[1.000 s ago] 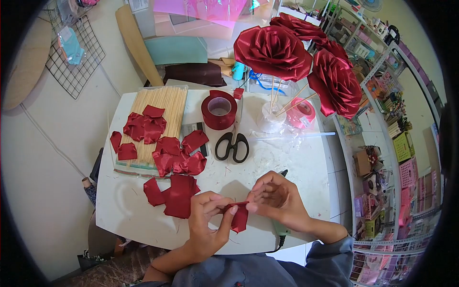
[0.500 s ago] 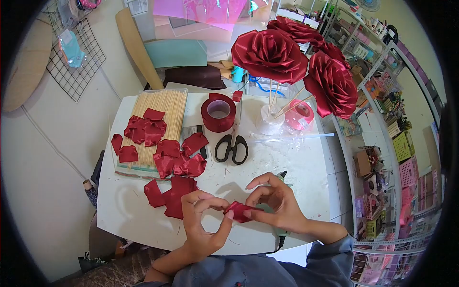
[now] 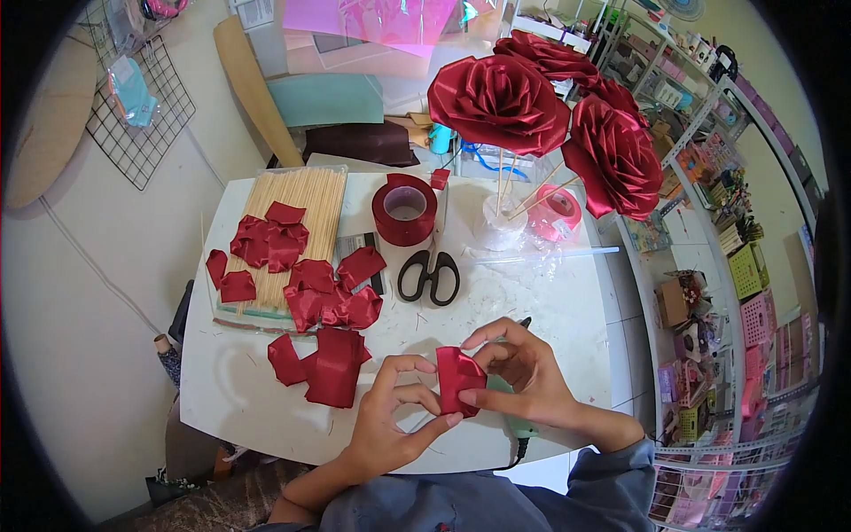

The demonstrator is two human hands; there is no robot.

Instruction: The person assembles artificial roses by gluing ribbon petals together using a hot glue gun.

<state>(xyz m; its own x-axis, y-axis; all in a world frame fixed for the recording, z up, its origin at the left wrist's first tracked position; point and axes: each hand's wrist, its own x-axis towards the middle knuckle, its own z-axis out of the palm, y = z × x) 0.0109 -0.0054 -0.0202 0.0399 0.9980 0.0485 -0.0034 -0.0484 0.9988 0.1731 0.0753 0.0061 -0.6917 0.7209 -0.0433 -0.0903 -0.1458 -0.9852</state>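
Between my two hands is a dark red satin ribbon piece (image 3: 457, 377), standing upright with its broad face showing. My left hand (image 3: 401, 415) pinches its lower left edge between thumb and fingers. On the other side, my right hand (image 3: 526, 379) grips the right edge, thumb in front and fingers behind. Left of my hands lies a stack of cut red ribbon pieces (image 3: 335, 368). A green corded tool (image 3: 519, 424) lies partly hidden under my right hand. Black-handled scissors (image 3: 429, 277) rest farther back, below a roll of red ribbon (image 3: 405, 211).
Shaped red petals (image 3: 332, 297) lie across a bundle of bamboo skewers (image 3: 297, 199) at the left. Large red ribbon roses (image 3: 499, 105) on sticks stand in a white holder (image 3: 499, 226) at the back. A pink tape roll (image 3: 558, 213) is beside it. Shelves (image 3: 753, 293) line the right.
The ribbon piece has turned from lying nearly flat to upright, its broad face now visible. Both hands have shifted their grip along its edges. The stack at the left has shifted slightly.
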